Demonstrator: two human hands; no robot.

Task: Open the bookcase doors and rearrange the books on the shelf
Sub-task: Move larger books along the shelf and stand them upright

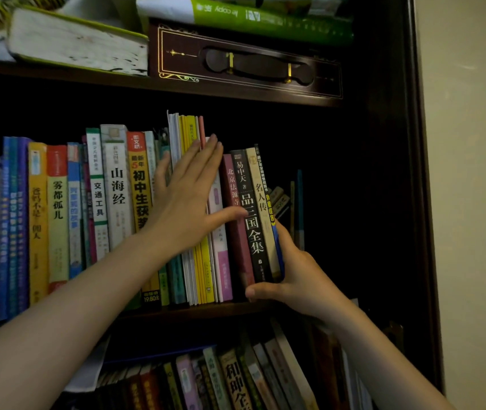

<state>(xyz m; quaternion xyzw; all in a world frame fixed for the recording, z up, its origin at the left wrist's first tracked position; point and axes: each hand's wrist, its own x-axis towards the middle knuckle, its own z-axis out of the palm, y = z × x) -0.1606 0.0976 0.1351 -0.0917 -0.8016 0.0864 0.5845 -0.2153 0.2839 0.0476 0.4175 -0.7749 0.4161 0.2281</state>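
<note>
Hands on shelved books

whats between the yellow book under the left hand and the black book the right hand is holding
In the head view, a white-and-pink book and a maroon book stand between the yellow book and the black book.

Both forearms come in bare, no sleeves showing. The left hand wears no ring, watch or glove; the right hand is just as plain, nails short.
</note>
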